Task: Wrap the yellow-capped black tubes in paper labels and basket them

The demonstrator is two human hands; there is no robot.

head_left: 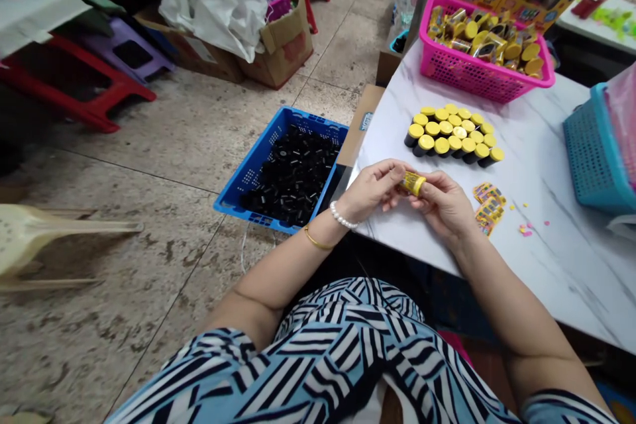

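Presently, my left fingers [396, 174] and right fingers [432, 193] grip one small yellow-capped, yellow-printed cylinder [413, 183]; uneven pressure could drop it onto the white marble-patterned desk [541, 159]

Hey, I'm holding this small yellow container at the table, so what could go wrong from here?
The left hand and right hand hold the yellow container near the table edge; a slip might send it to the floor. The right hand might brush the loose printed pieces beside it. A careless reach forward might topple the yellow-capped containers.
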